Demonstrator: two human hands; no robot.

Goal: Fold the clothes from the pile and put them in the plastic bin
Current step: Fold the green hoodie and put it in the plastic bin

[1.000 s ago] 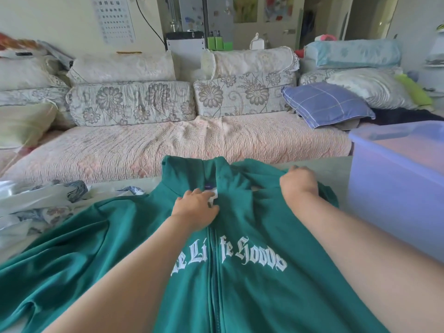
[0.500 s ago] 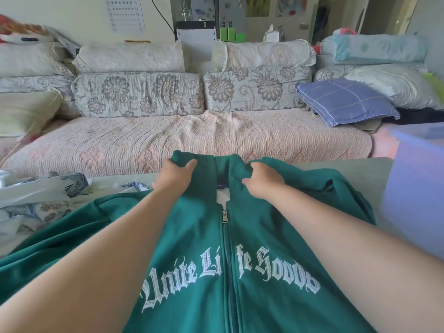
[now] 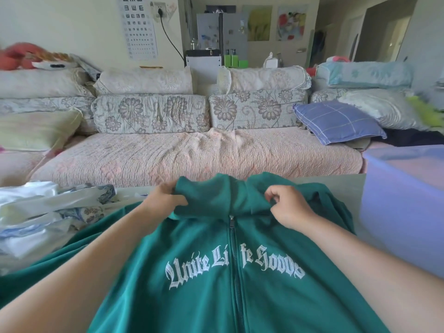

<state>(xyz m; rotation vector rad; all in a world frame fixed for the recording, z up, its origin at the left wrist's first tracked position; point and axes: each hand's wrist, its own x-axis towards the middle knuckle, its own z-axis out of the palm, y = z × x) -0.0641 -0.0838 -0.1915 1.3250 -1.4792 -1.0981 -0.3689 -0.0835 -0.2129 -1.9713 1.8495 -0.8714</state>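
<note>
Green zip hoodie (image 3: 216, 308) lies front up and zipped on the table (image 3: 350, 188), chest lettering facing the person, its hood bunched at twelve o'clock just short of the table's far edge. The left hand (image 3: 163, 200) grips the hood's edge at eleven o'clock, fingers wrapped round the cloth. The right hand (image 3: 288, 207), at one o'clock, pinches the other side with curled fingers. A sleeve runs off toward eight o'clock. The pile of clothes (image 3: 48, 212), white and blue-patterned, sits at nine to ten o'clock, close beside that sleeve. The plastic bin (image 3: 403, 212) stands at three o'clock, its near wall just beside the hoodie's shoulder with a narrow strip of bare table between. Beyond the far edge stretches the sofa (image 3: 192, 155).
</note>
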